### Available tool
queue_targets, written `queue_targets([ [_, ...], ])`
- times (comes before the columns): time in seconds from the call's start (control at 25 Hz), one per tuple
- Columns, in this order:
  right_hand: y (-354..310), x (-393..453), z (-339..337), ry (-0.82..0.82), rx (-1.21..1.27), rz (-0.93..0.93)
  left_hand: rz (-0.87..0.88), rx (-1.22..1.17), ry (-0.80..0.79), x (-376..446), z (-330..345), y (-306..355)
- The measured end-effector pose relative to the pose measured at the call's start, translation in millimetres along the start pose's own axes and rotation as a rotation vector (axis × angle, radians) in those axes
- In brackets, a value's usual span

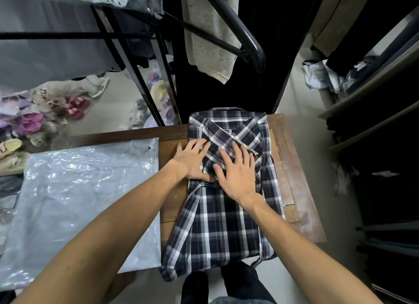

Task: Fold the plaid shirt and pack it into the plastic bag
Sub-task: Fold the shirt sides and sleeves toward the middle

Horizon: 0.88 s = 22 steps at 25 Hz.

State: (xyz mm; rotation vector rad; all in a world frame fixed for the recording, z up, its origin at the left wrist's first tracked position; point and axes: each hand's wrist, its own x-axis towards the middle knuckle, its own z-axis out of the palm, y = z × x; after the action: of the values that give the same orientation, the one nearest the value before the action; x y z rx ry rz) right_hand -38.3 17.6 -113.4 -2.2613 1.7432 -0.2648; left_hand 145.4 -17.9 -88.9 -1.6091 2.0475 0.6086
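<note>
A dark blue and white plaid shirt (222, 226) lies face down on the wooden table (294, 190), its sides and both sleeves folded inward and crossed over the back. Its hem hangs over the near table edge. My left hand (192, 160) lies flat on the folded left sleeve with fingers spread. My right hand (238, 174) presses flat on the crossed sleeves beside it, fingers apart. Neither hand grips the cloth. A clear plastic bag (79, 201) lies flat on the left part of the table, apart from the shirt.
A black metal clothes rack (140, 76) with hanging garments stands beyond the table. Several pairs of shoes (34, 122) lie on the floor at the left. Dark shelves (374, 145) line the right side. My legs (226, 285) stand at the table's near edge.
</note>
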Motion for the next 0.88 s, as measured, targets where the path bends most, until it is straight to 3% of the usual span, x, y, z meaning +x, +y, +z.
queue_targets([
  [0.12,13.4,-6.8,11.3,-0.253,-0.097,0.029,0.041,-0.188,0.091,0.3,-1.1,-11.1],
  [0.24,20.8,-5.6,15.3,-0.299,-0.152,0.008,0.089,-0.149,0.136,-1.9,5.0,-24.7],
  [0.36,5.5,-19.6,12.8,-0.052,-0.093,-0.015,0.1,-0.101,0.102,-5.3,12.5,-25.3],
  [0.44,-14.6,-44.1,10.6,0.16,0.105,-0.018,0.098,-0.101,0.09,-4.8,11.9,-24.2],
  [0.48,-28.6,-57.7,7.7,0.168,0.264,0.063,0.095,-0.1,0.079,-5.4,10.7,-24.2],
  [0.56,-57.9,-74.2,4.6,0.035,0.583,0.367,0.094,-0.092,0.05,-4.8,9.2,-24.8],
  [0.64,-81.1,-76.5,8.7,-0.149,0.652,0.578,0.098,-0.082,0.007,-4.7,7.7,-24.7],
  [0.72,-96.3,-72.7,11.5,-0.28,0.514,0.598,0.09,-0.067,-0.037,-4.1,4.6,-22.9],
  [0.88,-108.7,-61.3,9.6,-0.317,0.372,0.542,0.058,-0.063,-0.093,-3.0,4.9,-20.1],
])
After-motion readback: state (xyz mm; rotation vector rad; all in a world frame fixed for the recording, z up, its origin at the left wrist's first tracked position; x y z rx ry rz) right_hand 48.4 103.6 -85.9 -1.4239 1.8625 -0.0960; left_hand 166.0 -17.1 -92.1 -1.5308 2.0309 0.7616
